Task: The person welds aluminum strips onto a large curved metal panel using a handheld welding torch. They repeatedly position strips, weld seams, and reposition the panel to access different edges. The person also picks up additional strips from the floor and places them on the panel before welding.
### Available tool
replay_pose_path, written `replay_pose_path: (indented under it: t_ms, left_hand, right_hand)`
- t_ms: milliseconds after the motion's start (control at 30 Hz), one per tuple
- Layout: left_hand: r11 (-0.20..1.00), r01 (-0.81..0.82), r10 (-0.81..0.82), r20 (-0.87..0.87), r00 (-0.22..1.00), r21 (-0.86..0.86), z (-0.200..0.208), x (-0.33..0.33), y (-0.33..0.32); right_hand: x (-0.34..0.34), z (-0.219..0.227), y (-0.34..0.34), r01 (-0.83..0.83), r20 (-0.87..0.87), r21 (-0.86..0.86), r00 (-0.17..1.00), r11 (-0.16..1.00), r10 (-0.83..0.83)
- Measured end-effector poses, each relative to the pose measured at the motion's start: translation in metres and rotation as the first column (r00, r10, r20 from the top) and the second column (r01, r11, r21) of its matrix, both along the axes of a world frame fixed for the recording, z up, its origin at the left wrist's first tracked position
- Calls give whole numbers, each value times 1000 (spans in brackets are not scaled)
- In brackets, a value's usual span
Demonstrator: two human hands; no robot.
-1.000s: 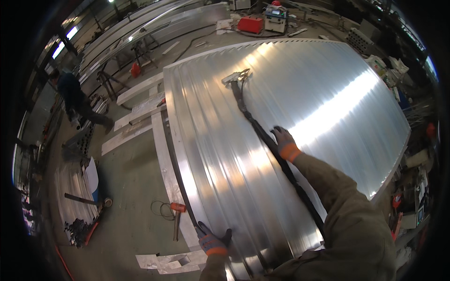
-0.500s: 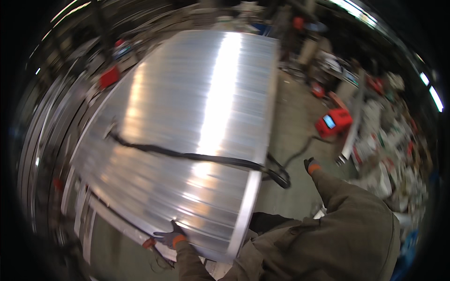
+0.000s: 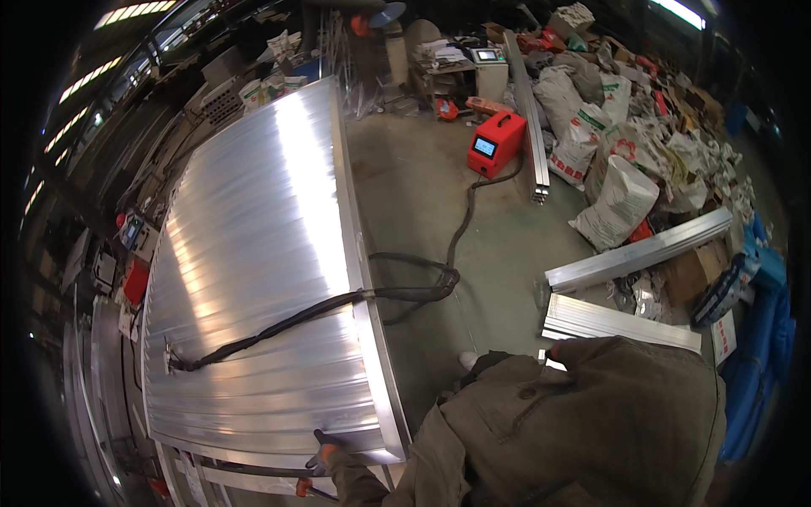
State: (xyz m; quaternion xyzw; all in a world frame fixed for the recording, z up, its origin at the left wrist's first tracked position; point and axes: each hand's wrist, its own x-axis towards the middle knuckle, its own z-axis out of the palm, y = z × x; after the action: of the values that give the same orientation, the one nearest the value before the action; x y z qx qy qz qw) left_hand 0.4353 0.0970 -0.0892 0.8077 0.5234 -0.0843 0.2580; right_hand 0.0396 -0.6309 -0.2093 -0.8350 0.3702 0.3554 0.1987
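Left hand (image 3: 323, 457): open, on the near edge of the big shiny sheet (image 3: 245, 207)
Right hand: hidden, I cannot tell
Sheet: on the left, bumpy, black cable (image 3: 289, 318) across it
Floor (image 3: 414, 194): wide strip between sheet and red box (image 3: 498, 142)
Far right: white sacks (image 3: 621, 198)

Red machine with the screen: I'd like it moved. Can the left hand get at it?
Probably not: the left hand is at the ribbed panel; the red machine stands far across the floor.
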Motion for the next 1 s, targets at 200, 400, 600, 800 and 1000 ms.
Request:
replay_pose_path:
  t_ms: [200, 400, 600, 800, 1000]
  left_hand:
    - [736, -167, 417, 244, 876, -656, -22, 14, 24]
    - [476, -176, 585, 161, 795, -862, -12, 38, 32]
    - [550, -141, 545, 227, 807, -823, -17, 35, 11]
    - [642, -99, 488, 305, 818, -760, -9, 35, -3]
    - [856, 5, 251, 424, 870, -517, -12, 23, -24]
  right_hand:
    - [163, 48, 25, -99, 340, 67, 938, 993, 70]
    - [223, 91, 45, -59, 436, 213, 899, 975, -41]
    - [185, 9, -5, -311, 113, 81, 947, 947, 302]
    - [109, -50, -53, -399, 155, 18, 907, 917, 391]
    - [116, -39, -52, -466, 123, 132, 884, 875, 452]
